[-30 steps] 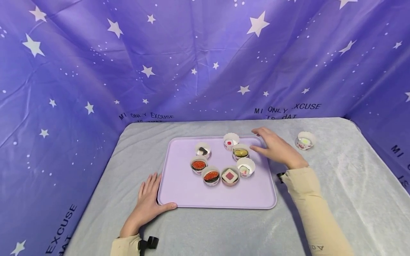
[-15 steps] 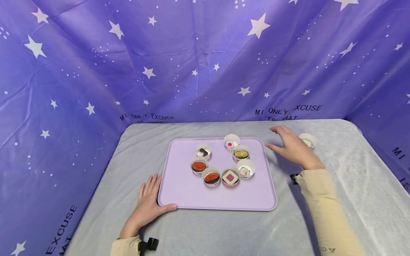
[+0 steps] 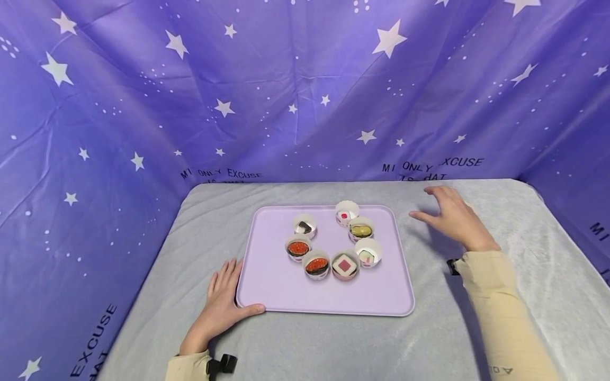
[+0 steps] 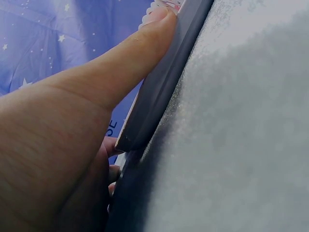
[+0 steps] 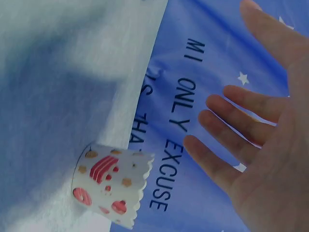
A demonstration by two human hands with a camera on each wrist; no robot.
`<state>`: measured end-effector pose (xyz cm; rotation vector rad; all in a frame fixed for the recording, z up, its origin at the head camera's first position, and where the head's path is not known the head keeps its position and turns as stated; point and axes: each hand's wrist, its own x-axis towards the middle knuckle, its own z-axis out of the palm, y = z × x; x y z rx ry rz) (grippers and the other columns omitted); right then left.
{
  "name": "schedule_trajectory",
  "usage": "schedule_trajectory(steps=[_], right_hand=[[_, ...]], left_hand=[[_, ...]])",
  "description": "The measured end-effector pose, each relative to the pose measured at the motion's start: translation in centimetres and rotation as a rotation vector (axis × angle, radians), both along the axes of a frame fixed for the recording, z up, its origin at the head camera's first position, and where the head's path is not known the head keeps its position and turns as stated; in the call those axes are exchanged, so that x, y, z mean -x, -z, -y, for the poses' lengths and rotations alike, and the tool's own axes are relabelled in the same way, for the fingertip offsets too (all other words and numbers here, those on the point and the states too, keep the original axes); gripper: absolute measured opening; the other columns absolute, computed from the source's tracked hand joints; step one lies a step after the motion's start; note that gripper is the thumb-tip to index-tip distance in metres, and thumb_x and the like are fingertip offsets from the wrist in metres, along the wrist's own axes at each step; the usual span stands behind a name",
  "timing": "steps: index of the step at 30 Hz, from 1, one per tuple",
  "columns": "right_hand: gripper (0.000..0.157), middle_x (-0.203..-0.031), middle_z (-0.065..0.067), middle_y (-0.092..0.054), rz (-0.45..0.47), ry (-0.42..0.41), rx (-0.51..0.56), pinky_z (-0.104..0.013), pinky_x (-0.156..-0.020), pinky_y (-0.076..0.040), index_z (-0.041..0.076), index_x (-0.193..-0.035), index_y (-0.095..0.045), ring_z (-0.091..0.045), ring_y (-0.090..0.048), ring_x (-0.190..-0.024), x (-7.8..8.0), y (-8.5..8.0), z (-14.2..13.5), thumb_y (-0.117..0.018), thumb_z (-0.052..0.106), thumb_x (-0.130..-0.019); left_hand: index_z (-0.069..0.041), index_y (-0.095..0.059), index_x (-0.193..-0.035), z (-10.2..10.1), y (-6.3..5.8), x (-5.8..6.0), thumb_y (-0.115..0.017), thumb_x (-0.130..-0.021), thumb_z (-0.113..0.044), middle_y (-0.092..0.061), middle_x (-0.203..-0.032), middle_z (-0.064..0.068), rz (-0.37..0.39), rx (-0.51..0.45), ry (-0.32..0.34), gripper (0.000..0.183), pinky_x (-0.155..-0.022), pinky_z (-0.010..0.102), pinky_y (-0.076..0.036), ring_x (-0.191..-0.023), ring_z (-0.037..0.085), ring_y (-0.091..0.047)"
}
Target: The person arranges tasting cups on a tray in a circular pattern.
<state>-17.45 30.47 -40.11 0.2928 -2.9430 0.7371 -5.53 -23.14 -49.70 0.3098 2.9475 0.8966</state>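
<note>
My left hand [image 3: 221,302] lies at the near left corner of the lilac tray [image 3: 329,299], fingers spread along its side. In the left wrist view the thumb [image 4: 145,46] rests on the tray's rim. My right hand [image 3: 455,218] hovers over the cloth right of the tray, fingers spread and holding nothing. A white paper baking cup [image 5: 113,186] with a scalloped rim and cake prints stands beside that hand in the right wrist view; the hand hides it in the head view. On the tray, several similar cups hold sushi pieces, two with red roe [image 3: 298,248].
The cups form a rough U on the tray, among them one with a square pink-centred piece [image 3: 345,265] and one with a yellow piece [image 3: 360,231]. Grey cloth [image 3: 305,344] covers the table. A purple star-print curtain [image 3: 267,143] closes off the back and sides.
My right hand has moved right, away from the cups on the tray, and now covers the lone cup on the cloth. The left hand has stayed at the tray corner.
</note>
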Motion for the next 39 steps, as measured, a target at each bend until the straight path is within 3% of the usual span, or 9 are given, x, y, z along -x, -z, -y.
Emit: schedule_trajectory(steps=[9, 23, 39], right_hand=[[0.082, -0.141, -0.034, -0.041, -0.054, 0.027, -0.038, -0.068, -0.106, -0.026, -0.010, -0.138, -0.045, -0.053, -0.030, -0.130, 0.3, 0.9, -1.9, -0.074, 0.047, -0.086], [0.093, -0.140, -0.040, -0.036, 0.026, 0.127, -0.018, -0.071, -0.099, -0.027, -0.013, -0.141, -0.037, -0.059, -0.025, -0.127, 0.0, 1.6, -5.1, -0.077, 0.047, -0.083], [0.077, -0.134, -0.044, -0.037, 0.033, 0.139, 0.027, -0.071, -0.102, -0.028, -0.018, -0.138, -0.034, -0.062, -0.031, -0.124, 0.2, 2.9, -6.3, -0.072, 0.028, -0.089]], left_hand=[[-0.006, -0.020, -0.158, 0.1, 0.2, -0.2, -0.081, -0.069, -0.063, -0.015, -0.163, 0.023, -0.006, -0.007, -0.001, 0.122, -0.118, 0.061, 0.000, -0.152, 0.042, -0.005], [-0.007, -0.021, -0.158, -0.2, -0.1, -0.1, -0.080, -0.069, -0.064, -0.015, -0.163, 0.023, 0.003, -0.008, 0.005, 0.121, -0.118, 0.061, 0.000, -0.151, 0.042, -0.006], [-0.005, -0.022, -0.158, -0.1, -0.2, -0.2, -0.080, -0.070, -0.063, -0.015, -0.163, 0.024, -0.001, -0.019, 0.004, 0.120, -0.117, 0.062, 0.000, -0.151, 0.043, -0.006]])
